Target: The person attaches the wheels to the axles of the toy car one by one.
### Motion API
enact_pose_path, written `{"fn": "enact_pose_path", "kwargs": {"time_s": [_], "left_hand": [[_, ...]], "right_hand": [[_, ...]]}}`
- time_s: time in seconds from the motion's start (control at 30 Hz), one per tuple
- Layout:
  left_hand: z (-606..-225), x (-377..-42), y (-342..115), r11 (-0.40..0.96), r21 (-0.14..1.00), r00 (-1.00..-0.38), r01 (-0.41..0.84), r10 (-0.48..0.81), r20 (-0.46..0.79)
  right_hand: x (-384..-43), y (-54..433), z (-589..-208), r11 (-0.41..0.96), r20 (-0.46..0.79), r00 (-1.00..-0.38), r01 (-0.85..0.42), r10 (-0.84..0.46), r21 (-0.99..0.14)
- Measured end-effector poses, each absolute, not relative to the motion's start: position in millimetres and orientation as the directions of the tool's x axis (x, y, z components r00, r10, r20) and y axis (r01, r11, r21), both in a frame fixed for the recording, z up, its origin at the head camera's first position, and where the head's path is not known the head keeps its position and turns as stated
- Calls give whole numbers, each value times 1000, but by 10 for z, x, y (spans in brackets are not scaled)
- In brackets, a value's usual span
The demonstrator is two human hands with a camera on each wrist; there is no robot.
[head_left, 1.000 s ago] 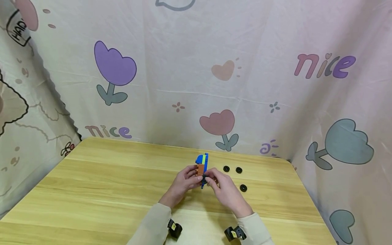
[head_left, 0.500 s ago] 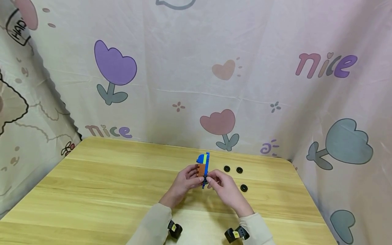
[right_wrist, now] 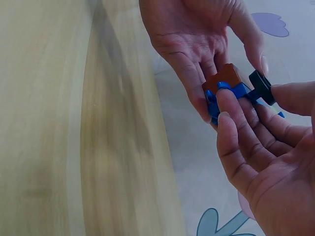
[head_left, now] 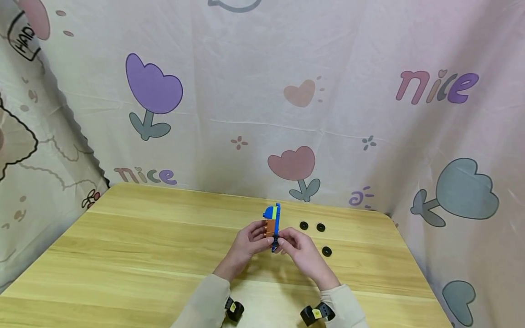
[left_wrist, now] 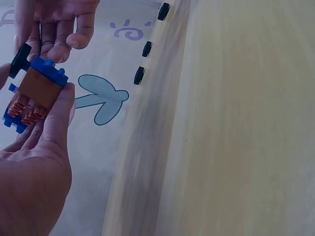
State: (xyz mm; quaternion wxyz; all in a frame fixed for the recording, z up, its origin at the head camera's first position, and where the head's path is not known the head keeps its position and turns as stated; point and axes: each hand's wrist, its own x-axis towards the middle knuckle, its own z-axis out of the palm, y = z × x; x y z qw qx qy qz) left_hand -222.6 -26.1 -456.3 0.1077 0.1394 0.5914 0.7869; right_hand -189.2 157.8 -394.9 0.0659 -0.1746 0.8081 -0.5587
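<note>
My left hand grips a small toy car of building bricks, with a blue base, an orange block and a lime-and-blue end. The car stands on end above the table. A black wheel sits at the end of a short axle on the car's side. My right hand has its thumb on the wheel's outer face, and its other fingers lie against the car's blue underside. In the left wrist view, the orange block's studs face the camera beside the wheel.
Three loose black wheels lie on the wooden table right of the hands: two farther back, one beside another, and one nearer. A printed cloth hangs behind the table.
The car has shifted slightly right and turned a little in the left hand. My right fingers have drawn slightly lower and back, so more of the black wheel shows.
</note>
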Motion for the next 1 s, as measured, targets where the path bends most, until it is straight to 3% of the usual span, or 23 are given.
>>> {"fn": "enact_pose_path", "kwargs": {"time_s": [0.37,0.8,1.0], "left_hand": [[-4582,-2206,-260,-253,967,-950,16,298,94],[-4590,-2207,-241,-241,970,-953,23,288,94],[-4601,-2254,-263,-163,985,-969,61,227,98]], "right_hand": [[-2020,1643,-4221,319,109,-925,-234,-365,-918],[-2023,1642,-4211,266,100,-919,-212,-381,-940],[-2052,1661,-4240,257,79,-909,-198,-410,-946]]}}
